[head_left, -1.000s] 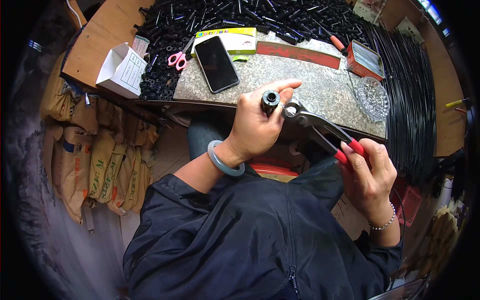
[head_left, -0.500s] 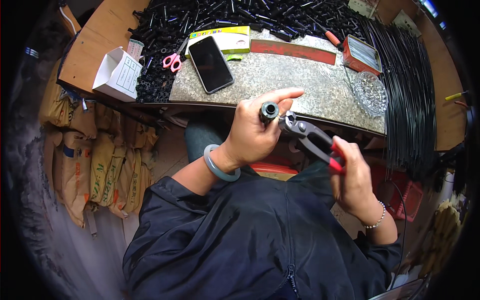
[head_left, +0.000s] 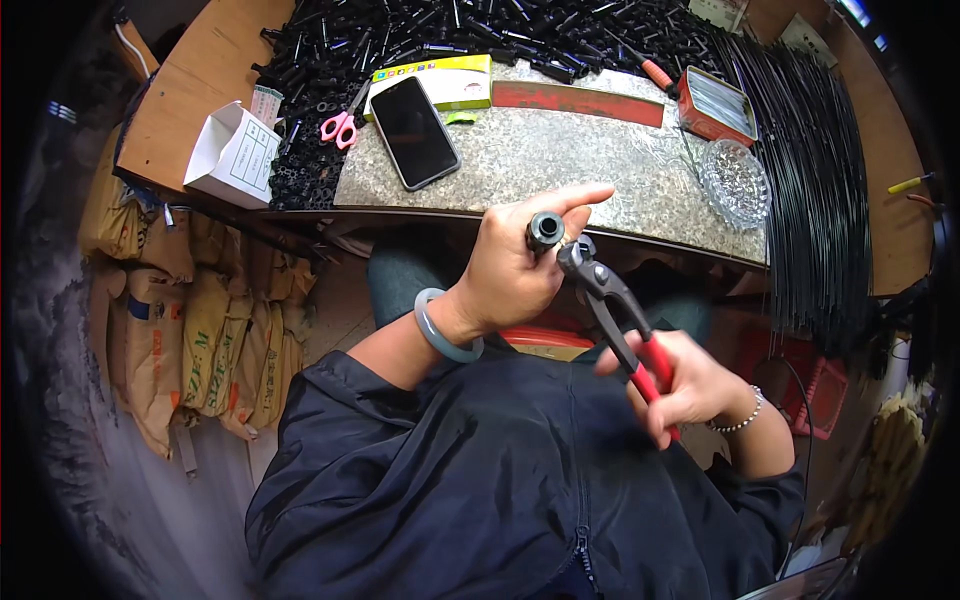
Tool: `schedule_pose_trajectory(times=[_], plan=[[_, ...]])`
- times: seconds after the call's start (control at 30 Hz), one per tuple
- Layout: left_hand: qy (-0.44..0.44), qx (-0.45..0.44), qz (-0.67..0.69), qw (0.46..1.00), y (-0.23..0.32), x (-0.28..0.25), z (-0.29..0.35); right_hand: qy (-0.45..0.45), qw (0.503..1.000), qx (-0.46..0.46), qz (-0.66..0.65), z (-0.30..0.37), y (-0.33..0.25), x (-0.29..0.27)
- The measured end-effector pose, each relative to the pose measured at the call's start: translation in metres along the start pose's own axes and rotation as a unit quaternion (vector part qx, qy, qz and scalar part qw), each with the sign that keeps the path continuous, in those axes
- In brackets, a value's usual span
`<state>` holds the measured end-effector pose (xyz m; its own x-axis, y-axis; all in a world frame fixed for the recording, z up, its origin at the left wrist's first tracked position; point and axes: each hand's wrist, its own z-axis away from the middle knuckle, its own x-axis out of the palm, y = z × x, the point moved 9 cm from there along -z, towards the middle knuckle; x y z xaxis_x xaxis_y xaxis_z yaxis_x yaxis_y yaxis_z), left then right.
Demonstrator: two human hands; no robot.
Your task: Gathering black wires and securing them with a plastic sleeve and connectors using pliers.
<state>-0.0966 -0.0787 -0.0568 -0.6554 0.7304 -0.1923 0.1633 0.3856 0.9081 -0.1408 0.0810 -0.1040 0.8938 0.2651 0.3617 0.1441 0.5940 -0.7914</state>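
My left hand [head_left: 515, 260] is closed around a black tubular part [head_left: 545, 231], whose round hollow end faces up past the curled fingers. Its index finger stretches out to the right. Red-handled pincers [head_left: 606, 290] are in my right hand [head_left: 690, 380], the fingers wrapped about the grips. Beside the left fingers and the tube lies the dark head of the pincers. Whether the jaws touch anything there is hard to see. Most of the tube is hidden inside the left hand.
On the speckled worktop [head_left: 560, 150] lie a phone [head_left: 415, 133], pink scissors [head_left: 340, 129] and a red strip [head_left: 580, 102]. A glass dish [head_left: 735, 183] holds small metal pieces. Black parts [head_left: 400, 30] heap at the back; long black rods [head_left: 815, 190] lie right. Paper sacks [head_left: 155, 350] stand left.
My right hand has moved down and left, swinging the pincers' handles toward my body, nearer upright. The pincers' head stays close to my left hand, which has barely moved.
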Motion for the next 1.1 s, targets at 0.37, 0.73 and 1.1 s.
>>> schedule_pose_trajectory(times=[0.37,0.73,1.1], plan=[[0.045,0.031,-0.018,0.998,-0.004,-0.005,0.001,0.263,0.877,-0.193,0.353,0.006,-0.041,-0.026],[0.066,0.019,-0.012,0.998,-0.010,0.004,-0.005,0.343,0.864,-0.205,0.305,0.000,-0.024,-0.062],[0.051,-0.020,0.027,0.998,-0.010,0.001,0.005,0.627,0.555,0.176,0.518,0.094,-0.055,-0.253]])
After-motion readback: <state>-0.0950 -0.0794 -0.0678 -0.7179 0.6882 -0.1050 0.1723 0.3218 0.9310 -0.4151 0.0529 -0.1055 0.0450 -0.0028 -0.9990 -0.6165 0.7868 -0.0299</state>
